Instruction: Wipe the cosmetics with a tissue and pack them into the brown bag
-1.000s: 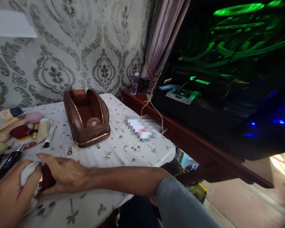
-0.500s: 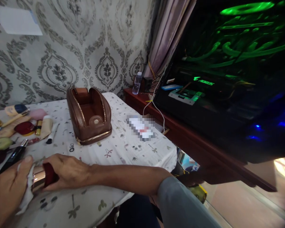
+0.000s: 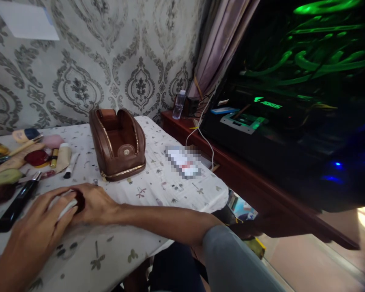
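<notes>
My right hand [image 3: 94,205] is closed around a dark red container [image 3: 80,201], of which only a small part shows between the fingers. A white tissue [image 3: 63,204] lies against that container, pressed there by the curled fingers of my left hand [image 3: 42,223]. Both hands meet low over the near left part of the table. Just beyond them stands a brown cosmetic bag [image 3: 124,167], its top unzipped and gaping. A long black case [image 3: 16,207] with a silvery end lies beside my left hand.
Makeup items crowd the table's left side, among them a cream tube [image 3: 63,157], a brush [image 3: 71,166] and a dark red compact [image 3: 36,158]. A blurred-out flat object [image 3: 184,162] lies right of the bag. A clear bottle [image 3: 179,105] stands on the wooden desk [image 3: 231,162] beside a green-lit computer case [image 3: 280,125].
My left hand has rolled over the container with the tissue, hiding the gold band that showed before. Both hands have shifted slightly up and right in the view.
</notes>
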### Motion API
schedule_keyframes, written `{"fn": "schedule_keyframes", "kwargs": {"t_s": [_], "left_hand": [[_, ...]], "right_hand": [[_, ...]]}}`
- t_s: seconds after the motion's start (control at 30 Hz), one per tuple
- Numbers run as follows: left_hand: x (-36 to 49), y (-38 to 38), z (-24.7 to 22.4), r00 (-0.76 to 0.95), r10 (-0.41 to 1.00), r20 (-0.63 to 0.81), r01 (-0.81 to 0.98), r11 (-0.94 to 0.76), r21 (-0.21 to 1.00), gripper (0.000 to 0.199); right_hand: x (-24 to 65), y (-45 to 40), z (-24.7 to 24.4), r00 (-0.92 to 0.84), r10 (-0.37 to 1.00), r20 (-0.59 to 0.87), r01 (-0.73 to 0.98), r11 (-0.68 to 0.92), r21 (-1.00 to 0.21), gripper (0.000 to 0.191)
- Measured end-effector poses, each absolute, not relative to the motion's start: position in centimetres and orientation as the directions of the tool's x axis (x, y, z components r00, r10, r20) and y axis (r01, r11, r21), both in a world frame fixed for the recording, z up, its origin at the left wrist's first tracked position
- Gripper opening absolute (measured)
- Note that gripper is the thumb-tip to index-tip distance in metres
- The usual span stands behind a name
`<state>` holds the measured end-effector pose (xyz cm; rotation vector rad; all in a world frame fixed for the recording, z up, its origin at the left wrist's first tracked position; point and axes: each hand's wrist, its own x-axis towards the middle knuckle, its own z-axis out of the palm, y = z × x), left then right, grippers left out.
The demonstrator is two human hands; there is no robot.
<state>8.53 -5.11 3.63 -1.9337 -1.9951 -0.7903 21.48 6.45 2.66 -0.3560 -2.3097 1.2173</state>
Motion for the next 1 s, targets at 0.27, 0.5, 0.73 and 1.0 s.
{"fn": "schedule_keyframes", "kwargs": {"t_s": [0.27, 0.5, 0.73, 1.0], "left_hand": [[9.2, -5.0, 5.1, 0.041, 0.797, 0.603, 0.972, -0.172, 0.161, 0.027], [9.0, -5.1, 5.7, -0.425, 0.771, 0.473, 0.737, -0.009, 0.676, 0.043], [8.3, -5.2, 6.2, -0.464, 0.874, 0.148, 0.343, 0.023, 0.939, 0.054], [9.5, -5.5, 6.6, -0.051, 0.865, 0.499, 0.773, -0.282, 0.568, 0.031]], "right_hand": [[20.0, 6.8, 1.4, -0.787, 0.616, 0.050, -0.156, -0.121, -0.980, 0.053], [20.9, 6.1, 3.3, -0.848, 0.530, 0.017, -0.256, -0.383, -0.888, 0.047], [20.8, 5.6, 2.8, -0.903, 0.396, 0.168, -0.257, -0.182, -0.949, 0.060], [20.7, 5.5, 2.6, -0.857, 0.508, 0.084, -0.118, -0.035, -0.992, 0.048]]}}
